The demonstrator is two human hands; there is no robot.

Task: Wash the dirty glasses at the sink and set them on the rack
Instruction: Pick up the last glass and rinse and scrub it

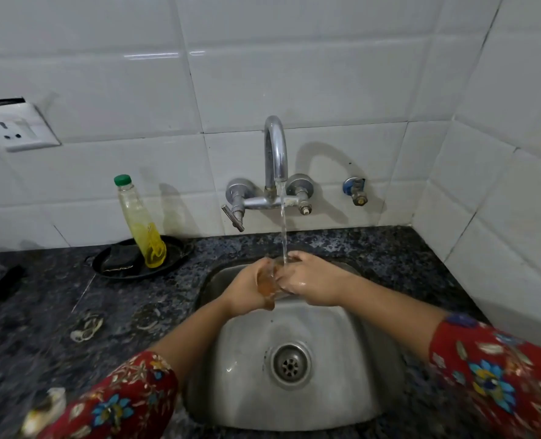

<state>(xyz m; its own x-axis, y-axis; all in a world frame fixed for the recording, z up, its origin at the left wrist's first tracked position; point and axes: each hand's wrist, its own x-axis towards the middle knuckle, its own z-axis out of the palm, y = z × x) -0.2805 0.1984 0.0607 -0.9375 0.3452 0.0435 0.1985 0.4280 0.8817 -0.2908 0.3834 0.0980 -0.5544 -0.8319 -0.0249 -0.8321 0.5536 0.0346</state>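
You are leaning over the dark speckled stone surface (57,312) and its steel sink (326,391), where the curved chrome tap (275,153) is running a thin stream. Your left hand (247,288) and right hand (312,283) are both curling around a small amber-tinted clear glass (266,285), holding it above the basin under the water.

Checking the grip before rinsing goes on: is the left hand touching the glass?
Touching. The head view shows the left hand wrapped round the glass under the running tap, with the right hand holding its other side.
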